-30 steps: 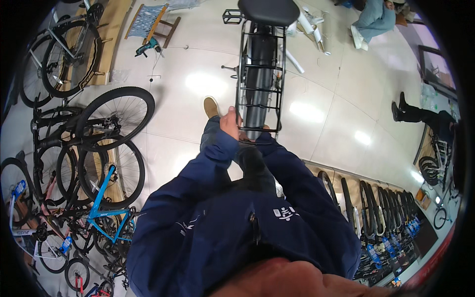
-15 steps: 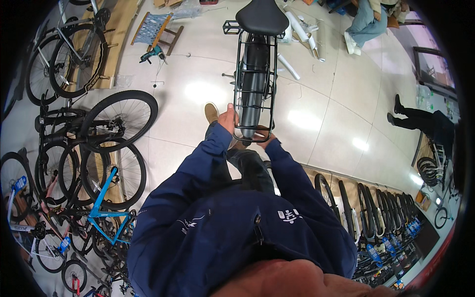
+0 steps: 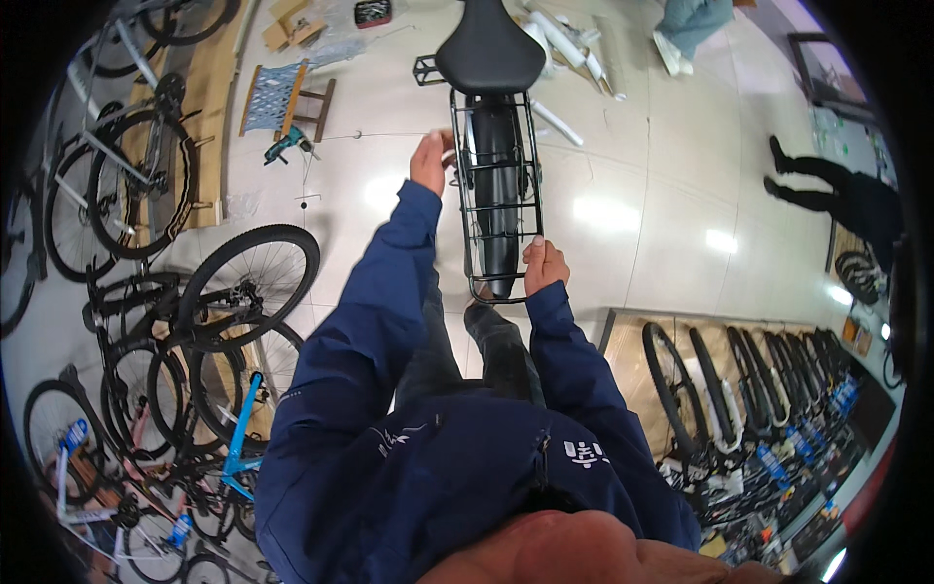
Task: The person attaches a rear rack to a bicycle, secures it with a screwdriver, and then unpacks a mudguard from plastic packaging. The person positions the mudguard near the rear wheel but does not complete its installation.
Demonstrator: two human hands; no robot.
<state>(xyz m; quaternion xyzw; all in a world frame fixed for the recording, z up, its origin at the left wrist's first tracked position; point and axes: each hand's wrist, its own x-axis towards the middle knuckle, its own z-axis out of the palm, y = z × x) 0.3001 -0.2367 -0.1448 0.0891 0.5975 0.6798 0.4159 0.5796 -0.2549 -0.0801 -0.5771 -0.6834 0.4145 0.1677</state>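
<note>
A bicycle with a black saddle [image 3: 489, 54] stands before me, its black rear rack [image 3: 502, 207] pointing toward me. Beneath the rack's bars runs a dark rear mudguard [image 3: 498, 243]. My right hand [image 3: 546, 266] is closed on the rack's right rail near its rear end, thumb on top. On the other side, my left hand [image 3: 430, 164] is beside the front part of the rack, fingers stretched forward; whether it touches the rail is hard to see. A black pedal [image 3: 426, 70] sticks out left of the saddle.
Several bicycles crowd the left, one with a large black wheel [image 3: 250, 287] closest. A folding stool [image 3: 277, 100] and a green power drill [image 3: 288, 146] lie ahead left. White tubes [image 3: 556, 39] lie beyond the bicycle. A row of bicycles [image 3: 720, 375] lines the right; two other people are farther off.
My left hand has moved forward along the rack's left side. My right hand has gone from under the rack's rear end to its right rail. The view has shifted somewhat.
</note>
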